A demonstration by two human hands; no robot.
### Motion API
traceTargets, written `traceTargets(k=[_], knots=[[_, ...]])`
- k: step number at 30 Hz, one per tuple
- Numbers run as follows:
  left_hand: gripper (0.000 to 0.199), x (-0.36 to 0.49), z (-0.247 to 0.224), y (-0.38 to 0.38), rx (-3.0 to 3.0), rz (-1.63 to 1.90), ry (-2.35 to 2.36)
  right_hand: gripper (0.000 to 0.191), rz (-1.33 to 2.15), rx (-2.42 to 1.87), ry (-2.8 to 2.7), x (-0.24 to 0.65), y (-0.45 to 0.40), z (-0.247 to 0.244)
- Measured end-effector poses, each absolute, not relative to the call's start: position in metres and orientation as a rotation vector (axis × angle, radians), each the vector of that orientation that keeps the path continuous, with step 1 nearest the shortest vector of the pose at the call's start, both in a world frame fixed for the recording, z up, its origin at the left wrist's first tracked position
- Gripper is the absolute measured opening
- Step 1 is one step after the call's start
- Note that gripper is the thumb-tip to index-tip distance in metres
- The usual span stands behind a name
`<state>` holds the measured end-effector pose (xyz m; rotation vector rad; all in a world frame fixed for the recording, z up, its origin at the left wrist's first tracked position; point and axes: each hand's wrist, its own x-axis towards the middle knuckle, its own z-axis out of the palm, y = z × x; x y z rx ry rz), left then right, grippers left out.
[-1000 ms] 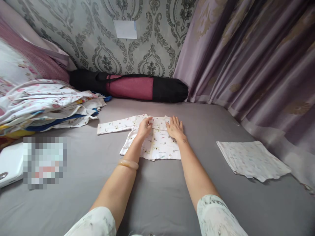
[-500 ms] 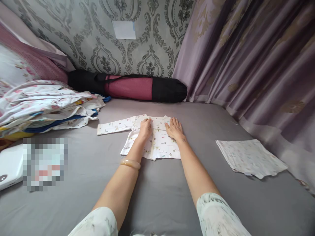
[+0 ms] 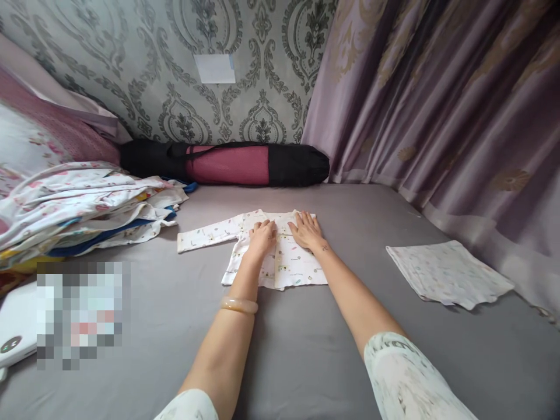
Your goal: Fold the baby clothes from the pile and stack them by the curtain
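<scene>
A small white printed shirt (image 3: 297, 265) lies flat on the grey bed sheet, one sleeve stretched out to the left. No sleeve shows spread out on its right side. My left hand (image 3: 263, 236) rests palm down on the middle of the shirt near the front seam, fingers slightly bent and apart. On the upper right part of the shirt lies my right hand (image 3: 307, 230), flat with its fingers spread. A bracelet (image 3: 238, 305) circles my left forearm.
A folded printed cloth (image 3: 448, 274) lies on the right. Clothes are piled (image 3: 87, 204) at the left, with a white device (image 3: 20, 318) and a blurred-out item nearer. A black and pink long bag (image 3: 227, 164) lies along the wall beside purple curtains (image 3: 371, 99).
My left hand has shifted slightly right on the shirt, and its fingers have gone from bunched to more spread. My right hand stays flat on the cloth. The view has tilted slightly.
</scene>
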<state>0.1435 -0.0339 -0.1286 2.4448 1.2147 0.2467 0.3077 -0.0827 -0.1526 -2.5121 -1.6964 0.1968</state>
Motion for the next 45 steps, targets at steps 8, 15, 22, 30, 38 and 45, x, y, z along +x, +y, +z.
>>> traceTargets(k=[8, 15, 22, 30, 38, 45], knots=[[0.028, 0.139, -0.127, -0.033, 2.469, 0.186, 1.207, 0.070, 0.261, -2.538, -1.706, 0.313, -0.080, -0.150], [0.034, 0.127, -0.119, -0.018, 2.324, 0.269, 1.203, 0.061, 0.253, -2.392, -1.812, 0.277, -0.078, -0.131], [0.041, 0.113, -0.116, -0.010, 2.109, 0.320, 1.282, 0.060, 0.354, -2.364, -1.849, 0.258, -0.077, -0.144], [0.042, 0.105, -0.111, -0.006, 2.029, 0.457, 1.307, 0.062, 0.369, -2.393, -1.839, 0.253, -0.069, -0.135], [0.042, 0.093, -0.107, -0.002, 2.004, 0.549, 1.361, 0.073, 0.249, -2.206, -2.009, 0.222, -0.058, -0.150], [0.042, 0.082, -0.113, 0.008, 1.924, 0.591, 1.425, 0.076, 0.342, -2.210, -1.982, 0.223, -0.054, -0.149]])
